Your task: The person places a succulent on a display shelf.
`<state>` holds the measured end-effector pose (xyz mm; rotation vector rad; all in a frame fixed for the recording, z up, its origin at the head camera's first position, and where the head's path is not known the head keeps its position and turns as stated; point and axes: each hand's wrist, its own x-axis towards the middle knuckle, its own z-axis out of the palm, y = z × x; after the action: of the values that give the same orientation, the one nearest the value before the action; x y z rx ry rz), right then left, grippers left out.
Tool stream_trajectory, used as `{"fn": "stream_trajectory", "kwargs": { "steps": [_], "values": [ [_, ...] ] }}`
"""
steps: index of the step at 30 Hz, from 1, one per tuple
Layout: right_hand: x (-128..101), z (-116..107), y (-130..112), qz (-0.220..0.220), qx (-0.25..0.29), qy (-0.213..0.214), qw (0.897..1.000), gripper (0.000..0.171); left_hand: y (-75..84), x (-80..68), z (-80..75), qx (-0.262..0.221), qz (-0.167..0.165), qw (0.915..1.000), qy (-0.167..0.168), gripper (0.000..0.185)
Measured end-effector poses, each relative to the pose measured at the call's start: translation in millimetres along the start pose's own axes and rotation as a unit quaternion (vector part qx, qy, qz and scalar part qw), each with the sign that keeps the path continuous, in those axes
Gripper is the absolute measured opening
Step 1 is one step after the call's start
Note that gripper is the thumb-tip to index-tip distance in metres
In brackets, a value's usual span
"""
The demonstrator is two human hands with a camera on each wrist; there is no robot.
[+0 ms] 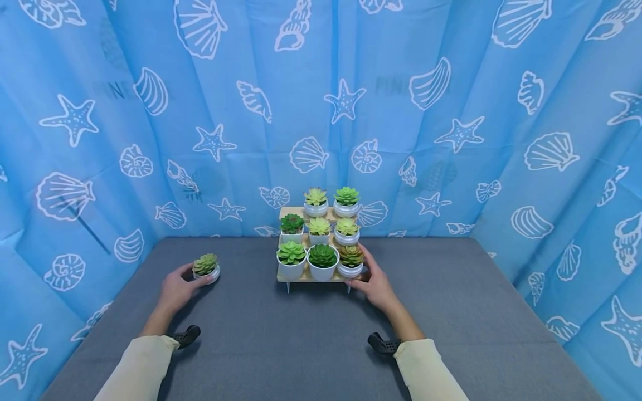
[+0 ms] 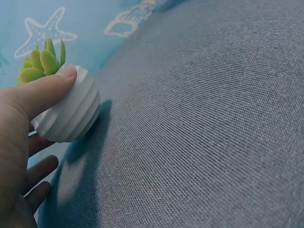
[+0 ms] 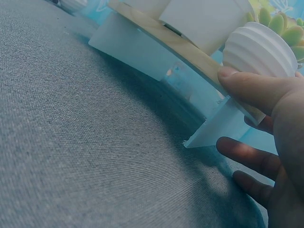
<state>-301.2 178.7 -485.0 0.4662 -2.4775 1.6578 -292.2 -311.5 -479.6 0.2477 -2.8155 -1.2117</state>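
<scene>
A small succulent in a ribbed white pot (image 1: 206, 268) (image 2: 71, 114) stands on the grey table at the left. My left hand (image 1: 178, 287) (image 2: 28, 123) holds it, thumb across the pot's side and fingers curled beneath. A tiered wooden stand (image 1: 303, 277) (image 3: 190, 50) at the table's middle carries several potted succulents. My right hand (image 1: 373, 281) (image 3: 270, 123) grips the stand's front right corner, thumb on the wooden edge beside a ribbed white pot (image 1: 350, 260) (image 3: 259, 45), fingers below the board.
A grey cloth-covered table (image 1: 311, 340) fills the foreground. Blue curtains with white shells and starfish (image 1: 451, 128) close it in at the back and both sides. The stand rests on clear legs (image 3: 213, 128).
</scene>
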Motion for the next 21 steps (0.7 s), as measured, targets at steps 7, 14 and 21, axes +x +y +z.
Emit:
{"fn": "stream_trajectory", "kwargs": {
  "steps": [7, 14, 21],
  "values": [
    [0.9, 0.3, 3.5, -0.001, -0.006, 0.003, 1.000, 0.094, 1.3, 3.2, 0.1, -0.019, -0.008, 0.9996, 0.017, 0.099],
    [0.9, -0.5, 3.6, -0.002, -0.003, 0.002, 1.000, 0.094, 10.3, 6.3, 2.4, -0.061, -0.032, 0.9970, 0.034, 0.095],
    [1.0, 0.6, 3.7, 0.000, -0.001, 0.003, 1.000, 0.094, 17.6, 9.3, 5.9, -0.099, -0.059, 0.9927, 0.037, 0.095]
  ]
}}
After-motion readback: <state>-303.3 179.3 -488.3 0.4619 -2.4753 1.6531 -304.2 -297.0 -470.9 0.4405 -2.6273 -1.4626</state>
